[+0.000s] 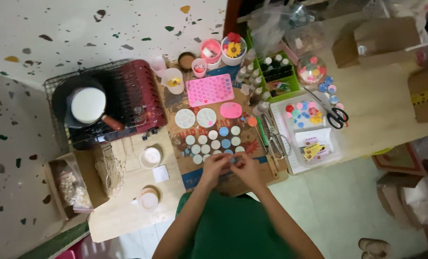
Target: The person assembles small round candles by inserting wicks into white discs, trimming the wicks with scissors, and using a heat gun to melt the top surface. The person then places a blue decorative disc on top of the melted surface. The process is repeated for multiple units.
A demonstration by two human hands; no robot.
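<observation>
Pinching one small blue disc (pixel 231 160) between them, left hand (pixel 215 165) and right hand (pixel 246 165) fingers meet over the tabletop (pixel 367 110) beside rows of round discs (pixel 214 139)

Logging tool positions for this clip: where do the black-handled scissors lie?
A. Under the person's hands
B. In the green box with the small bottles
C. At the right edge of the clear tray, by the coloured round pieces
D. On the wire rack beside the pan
C: the black-handled scissors rest at the right edge of the clear tray, next to the coloured round pieces, far from both hands.
</observation>
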